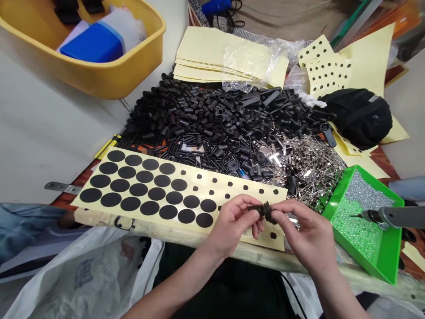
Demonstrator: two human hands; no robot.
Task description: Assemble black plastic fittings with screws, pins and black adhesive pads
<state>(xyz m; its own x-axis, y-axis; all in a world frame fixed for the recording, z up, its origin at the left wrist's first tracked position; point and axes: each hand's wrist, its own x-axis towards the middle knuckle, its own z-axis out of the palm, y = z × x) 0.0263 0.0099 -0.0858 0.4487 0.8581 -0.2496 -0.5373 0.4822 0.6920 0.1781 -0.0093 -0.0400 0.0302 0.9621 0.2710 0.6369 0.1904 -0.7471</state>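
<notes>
The grip is a fingertip pinch on both sides: the left hand (234, 223) clasps the stem-like end of a small black plastic part (266, 212), while the right hand (307, 232) closes thumb and forefinger on its wider, ridged end. Whether this is one piece or two joined is too small to tell. Holding it from opposite ends probably steadies it and leaves its middle exposed.

The part is held above the right-hand portion of a pale yellow sheet (207, 185), which stretches towards nine o'clock with rows of large black discs (130, 204), likely laid flat so each disc stays within reach. From eleven to twelve o'clock spreads a heap of black plastic parts (199, 115); at one o'clock lies a pile of shiny metal pieces (314, 166), both loose on the surface (381, 160).

At three o'clock a green tray (393, 252) contains small silvery screws (365, 190), its raised walls presumably stopping them from scattering. A powered screwdriver (401, 217) reaches over it, bit towards nine o'clock.
</notes>
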